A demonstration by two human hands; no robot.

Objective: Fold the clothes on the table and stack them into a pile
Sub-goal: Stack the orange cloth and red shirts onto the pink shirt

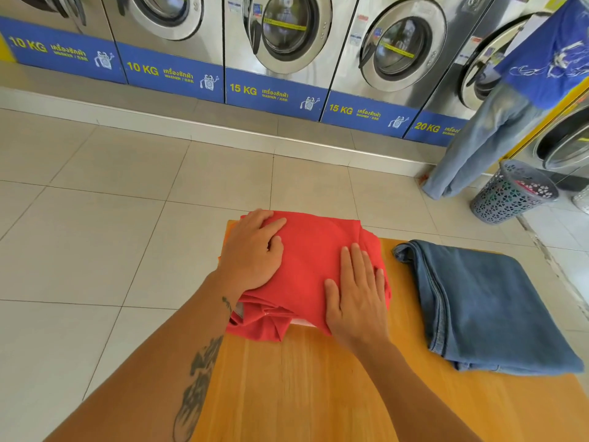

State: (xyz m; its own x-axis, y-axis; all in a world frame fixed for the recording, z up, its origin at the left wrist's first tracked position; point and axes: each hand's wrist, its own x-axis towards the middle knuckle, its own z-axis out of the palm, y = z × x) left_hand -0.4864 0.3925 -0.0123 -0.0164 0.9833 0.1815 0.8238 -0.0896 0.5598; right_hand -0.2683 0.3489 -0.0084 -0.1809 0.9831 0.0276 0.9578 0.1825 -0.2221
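Note:
A folded red garment [310,250] lies at the far left corner of the wooden table [302,384]. A strip of white cloth [302,322] peeks out under its near edge. My left hand [251,253] rests flat on its left side, fingers spread. My right hand [357,295] presses flat on its near right part. Neither hand grips the cloth. Folded blue jeans [481,301] lie on the table to the right, apart from the red garment.
A row of steel washing machines [287,36] lines the far wall behind a tiled floor. A person in a blue shirt and jeans [516,100] stands at the far right beside a grey laundry basket [510,191] on the floor.

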